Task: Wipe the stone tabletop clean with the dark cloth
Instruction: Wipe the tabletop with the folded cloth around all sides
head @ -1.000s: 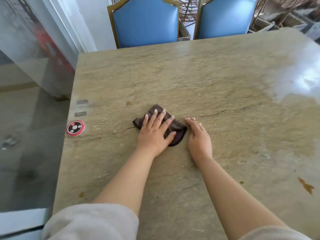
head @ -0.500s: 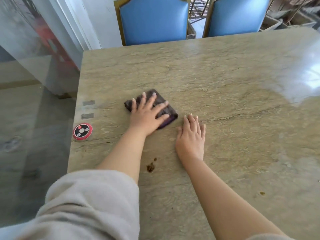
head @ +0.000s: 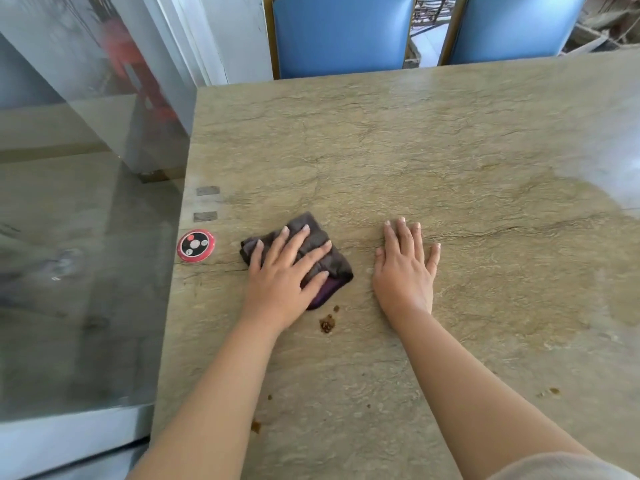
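My left hand presses flat, fingers spread, on the folded dark cloth, which lies on the beige stone tabletop near its left side. A purple fold of the cloth shows under my thumb. My right hand rests flat on the bare stone just right of the cloth, fingers straight, holding nothing. A brown stain sits right below the cloth, between my two wrists.
A round red and black call button lies by the table's left edge, with two grey tabs above it. Small brown spots and crumbs dot the near stone. Two blue chairs stand at the far edge. A glass pane borders the left.
My left hand has slid the cloth leftward toward the call button across the frames. My right hand turned flat, fingers pointing forward, and now lies further from the cloth.
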